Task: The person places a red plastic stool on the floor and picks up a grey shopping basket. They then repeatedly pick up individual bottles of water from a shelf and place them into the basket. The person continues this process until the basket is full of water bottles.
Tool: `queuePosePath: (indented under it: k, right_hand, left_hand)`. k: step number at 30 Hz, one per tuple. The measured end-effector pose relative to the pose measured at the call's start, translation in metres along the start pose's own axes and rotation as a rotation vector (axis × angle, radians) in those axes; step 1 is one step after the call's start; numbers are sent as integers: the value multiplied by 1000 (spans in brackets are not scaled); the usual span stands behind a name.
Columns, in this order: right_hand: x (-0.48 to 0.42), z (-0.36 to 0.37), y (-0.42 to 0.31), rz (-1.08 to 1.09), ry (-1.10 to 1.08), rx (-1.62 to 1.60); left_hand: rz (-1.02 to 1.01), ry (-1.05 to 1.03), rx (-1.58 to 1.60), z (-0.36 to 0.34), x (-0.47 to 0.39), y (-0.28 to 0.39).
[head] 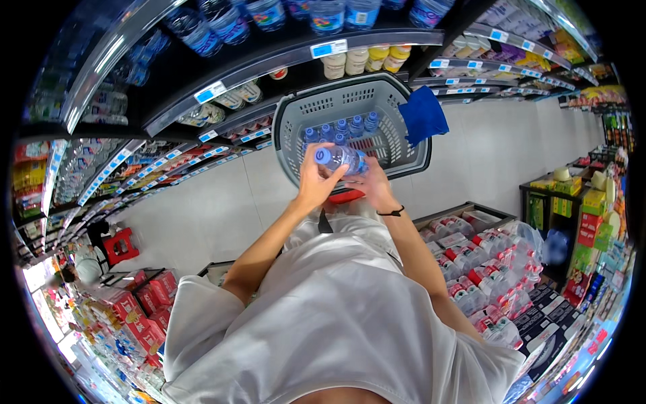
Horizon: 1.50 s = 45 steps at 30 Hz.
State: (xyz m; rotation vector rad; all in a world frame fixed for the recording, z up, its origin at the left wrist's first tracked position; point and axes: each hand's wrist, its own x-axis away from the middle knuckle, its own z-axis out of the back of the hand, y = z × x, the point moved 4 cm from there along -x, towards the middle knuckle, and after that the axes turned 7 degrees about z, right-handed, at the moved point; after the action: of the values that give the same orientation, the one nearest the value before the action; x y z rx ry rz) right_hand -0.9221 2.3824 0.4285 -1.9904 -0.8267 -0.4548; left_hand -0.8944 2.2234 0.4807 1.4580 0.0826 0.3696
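A small clear water bottle with a blue cap (339, 158) is held over a grey plastic shopping basket. My left hand (318, 174) grips it near the cap end, thumb along its side. My right hand (372, 183) is at the base end, its fingers touching the bottle; a dark band is on that wrist. In the grey shopping basket (291, 108) several blue-capped bottles (357, 125) stand upright, partly hidden by the held bottle and my hands. A blue cloth (425, 117) hangs over the basket's right rim.
Beyond the basket, store shelves hold large water bottles (327, 15) and yellow-labelled bottles (396, 58). Shrink-wrapped bottles with red labels (487, 275) are stacked at lower right, red boxes (136, 313) at lower left. A red stool (121, 246) stands on the floor at left, near another person.
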Motion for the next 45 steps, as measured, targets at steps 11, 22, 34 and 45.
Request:
queuePosePath:
  k: [11,22,34,45]
  right_hand:
    - [31,73,-53,79,-167,-99]
    - [52,194,-75,31,109,-66]
    - [62,238,-92,51,177,-93]
    - [20,152,-72,-48,17,78]
  left_hand:
    - [188,-36,-403,-57,-122,-67]
    - [193,-120,-820,-126,-184,-231]
    - [321,147,-901,-148,-171,-324]
    - [607,-289,-399,-108,-129,-241]
